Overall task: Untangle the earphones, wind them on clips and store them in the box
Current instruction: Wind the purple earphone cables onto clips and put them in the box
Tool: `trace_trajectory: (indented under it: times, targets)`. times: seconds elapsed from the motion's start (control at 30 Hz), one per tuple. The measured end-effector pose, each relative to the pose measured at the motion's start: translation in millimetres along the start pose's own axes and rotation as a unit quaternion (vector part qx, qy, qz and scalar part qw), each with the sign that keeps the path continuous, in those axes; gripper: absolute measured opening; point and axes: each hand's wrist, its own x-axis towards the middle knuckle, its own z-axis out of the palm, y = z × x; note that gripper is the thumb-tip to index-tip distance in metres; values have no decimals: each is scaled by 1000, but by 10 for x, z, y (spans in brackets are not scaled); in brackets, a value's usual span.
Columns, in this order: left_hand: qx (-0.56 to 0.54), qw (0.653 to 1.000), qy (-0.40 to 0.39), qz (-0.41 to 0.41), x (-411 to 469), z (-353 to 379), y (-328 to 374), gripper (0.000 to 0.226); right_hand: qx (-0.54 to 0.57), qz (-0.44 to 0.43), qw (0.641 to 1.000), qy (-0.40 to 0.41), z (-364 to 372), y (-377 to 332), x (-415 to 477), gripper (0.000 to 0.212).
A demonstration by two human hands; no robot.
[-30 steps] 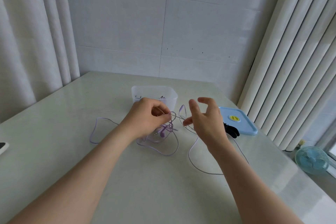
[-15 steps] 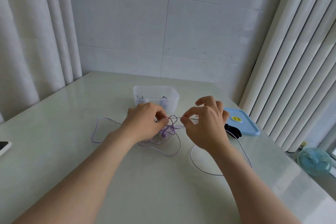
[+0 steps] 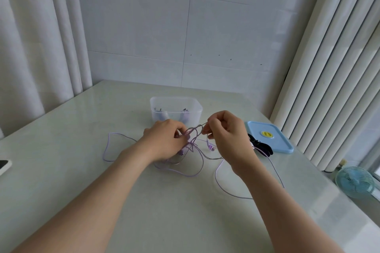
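We're counting one clear box (image 3: 193, 118), one blue lid (image 3: 275, 139) right of it, one purple earphones (image 3: 192, 144) tangle, and black clips (image 3: 263, 147) between box and lid, number unclear. The tangle is sprawling left-to-right just in front of the box, loops trailing both ways. We're seeing the left hand (image 3: 164, 141) and right hand (image 3: 228, 135) close together, fingers curled, each pinching cable strands at the knot.

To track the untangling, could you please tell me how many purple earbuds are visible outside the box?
2. One earbud lies beside the right hand; another peeks out under the left hand. More may hide in the cable tangle.
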Motion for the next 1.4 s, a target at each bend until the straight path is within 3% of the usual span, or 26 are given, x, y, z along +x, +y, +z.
trace_trajectory:
  times: [0.13,0.27,0.4,0.53,0.73,0.97,1.03,1.3,1.4]
  targets:
    - [-20,1000,17,11,19,1,6,20,112,41,993,-6,-42,-80,-14,10]
    - [-84,994,17,62,-15,-3,40,46,116,55,992,-8,-29,-96,-3,12]
    - [-193,978,5,83,-39,-38,102,17,124,73,989,-22,-44,-100,9,16]
    - [-189,980,10,65,-16,-35,57,41,124,74,989,-29,-52,-95,15,16]
    - [-136,986,73,63,28,-15,24,14,98,51,994,10,-55,-46,22,15]
    - [-153,984,12,86,41,17,34,42,162,62,985,6,-61,-93,-1,11]
    - [-186,979,25,80,26,4,47,38,151,60,987,1,-67,-91,-5,11]
    - [-224,974,33,13,-10,-61,102,30,8,-88,996,-10,-7,-4,7,14]
    - [-243,970,20,13,-8,-61,64,31,33,-96,994,-29,12,-9,-10,13]
